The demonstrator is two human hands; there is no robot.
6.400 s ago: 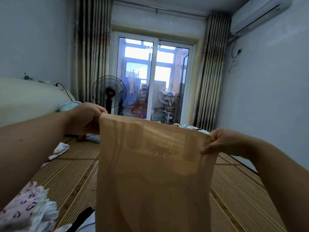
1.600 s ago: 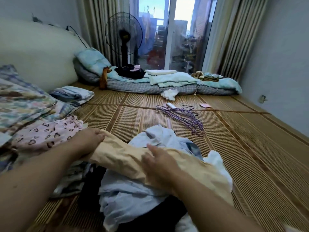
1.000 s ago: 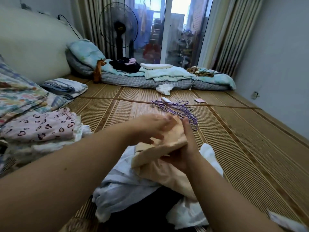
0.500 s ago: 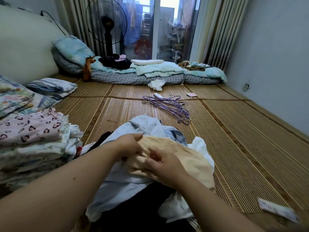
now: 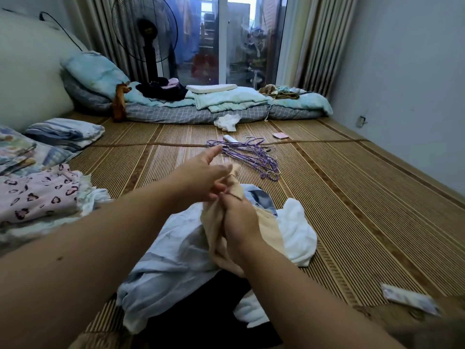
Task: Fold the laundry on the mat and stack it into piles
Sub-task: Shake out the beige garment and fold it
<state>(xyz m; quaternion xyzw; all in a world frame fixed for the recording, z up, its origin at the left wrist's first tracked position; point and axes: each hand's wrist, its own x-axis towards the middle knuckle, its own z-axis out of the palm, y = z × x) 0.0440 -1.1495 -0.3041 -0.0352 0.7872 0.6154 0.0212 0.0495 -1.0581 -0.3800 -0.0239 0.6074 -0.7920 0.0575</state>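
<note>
We see the folded pile (image 5: 37, 197) at left on the mat (image 5: 352, 197). Our left hand (image 5: 201, 177) pinches the beige garment (image 5: 212, 227) at its far end. Our right hand (image 5: 240, 220) grips it just below, with its long axis pointing away from us.

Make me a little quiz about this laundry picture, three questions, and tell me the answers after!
1. True or false: the purple hangers lie on the mat.
2. What tops the nearest folded pile? A heart-print cloth, B black trousers, C white towel.
3. Fill in: the right hand grips a ____ garment.
Key: 1 true; 2 A; 3 beige.
</note>
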